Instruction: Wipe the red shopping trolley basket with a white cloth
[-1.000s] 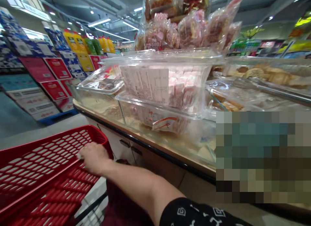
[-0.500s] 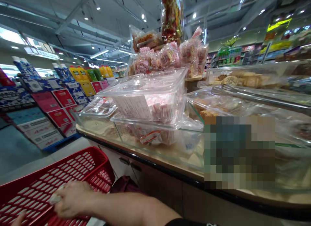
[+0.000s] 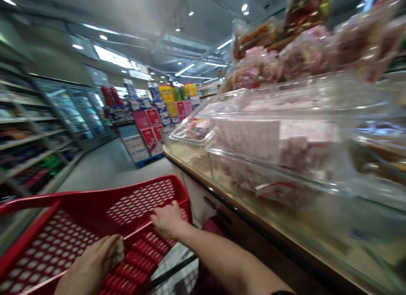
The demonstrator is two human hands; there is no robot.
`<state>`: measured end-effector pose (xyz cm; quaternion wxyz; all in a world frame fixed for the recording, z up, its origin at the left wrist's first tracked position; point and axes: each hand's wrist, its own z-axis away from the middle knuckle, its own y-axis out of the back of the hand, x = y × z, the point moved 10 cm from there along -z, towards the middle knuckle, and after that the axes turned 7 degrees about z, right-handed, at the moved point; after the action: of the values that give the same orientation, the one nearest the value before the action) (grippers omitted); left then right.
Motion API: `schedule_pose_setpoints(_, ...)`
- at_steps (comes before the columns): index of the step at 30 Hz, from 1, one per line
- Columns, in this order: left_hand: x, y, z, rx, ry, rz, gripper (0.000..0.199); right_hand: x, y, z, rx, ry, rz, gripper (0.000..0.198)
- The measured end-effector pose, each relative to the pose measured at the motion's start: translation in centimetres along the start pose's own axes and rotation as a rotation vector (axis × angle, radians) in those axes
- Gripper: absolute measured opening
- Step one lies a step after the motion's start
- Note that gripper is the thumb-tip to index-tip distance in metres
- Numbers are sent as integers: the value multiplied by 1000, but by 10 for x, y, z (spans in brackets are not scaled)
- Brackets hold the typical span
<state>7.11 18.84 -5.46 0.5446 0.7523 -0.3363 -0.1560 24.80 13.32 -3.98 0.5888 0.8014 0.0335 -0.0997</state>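
My left hand (image 3: 87, 263) is closed around a small, pale crumpled piece (image 3: 119, 249), blurred, that looks like a packet or tissue. It is over the near side of a red plastic shopping basket (image 3: 95, 195) with perforated walls. Further forward, my right hand (image 3: 168, 219) has its fingers curled over the basket's inner edge, close to the far right corner. The basket's interior is partly hidden by both hands.
On the right runs a display counter with a dark edge (image 3: 228, 202), carrying clear plastic boxes (image 3: 247, 136) and bagged pink-wrapped snacks (image 3: 256, 68). Stacked cartons (image 3: 149, 125) with bottles on top stand ahead. Shelves (image 3: 25, 134) line the left, beyond a grey floor aisle (image 3: 104, 168).
The view has swung left, bringing the aisle and shelves in. The pale piece, earlier in my right hand, is now in my left hand. My right hand has taken hold of the basket's edge.
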Motion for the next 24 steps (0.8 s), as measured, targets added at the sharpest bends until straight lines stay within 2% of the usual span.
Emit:
schedule_pose_setpoints(2,-18,40,19,92,109,-83,26,-3,-8,1,39,44,-49,32)
schedule_pose_setpoints(3,-21,58,29,152,197,-133,28,-6,-13,2,52,63,-76,33)
schedule_pose_setpoints(4,-16,66,36,168,269,-155,28,-9,-16,3,64,73,-99,34)
schedule_pose_setpoints(6,15,56,34,103,297,-142,25,-17,-22,7,82,104,-145,35)
schedule_pose_setpoints(9,74,16,10,51,166,-145,21,-25,-26,15,136,172,-207,32)
schedule_pose_setpoints(11,86,0,2,59,131,-166,17,-25,-28,17,175,206,-232,30)
schedule_pose_setpoints(12,82,-3,5,46,116,-179,17,-24,-30,16,188,216,-239,30)
schedule_pose_setpoints(14,57,13,23,41,93,-209,21,-20,-32,14,201,221,-252,31)
schedule_pose_setpoints(17,6,71,64,175,94,-329,25,-17,-31,11,226,219,-257,29)
schedule_pose_setpoints(19,-16,95,83,249,132,-414,27,-16,-30,11,239,195,-247,28)
schedule_pose_setpoints(21,-13,88,82,258,149,-435,27,-17,-30,12,245,168,-234,29)
schedule_pose_setpoints(24,26,44,56,176,44,-369,30,-21,-31,15,250,191,-217,30)
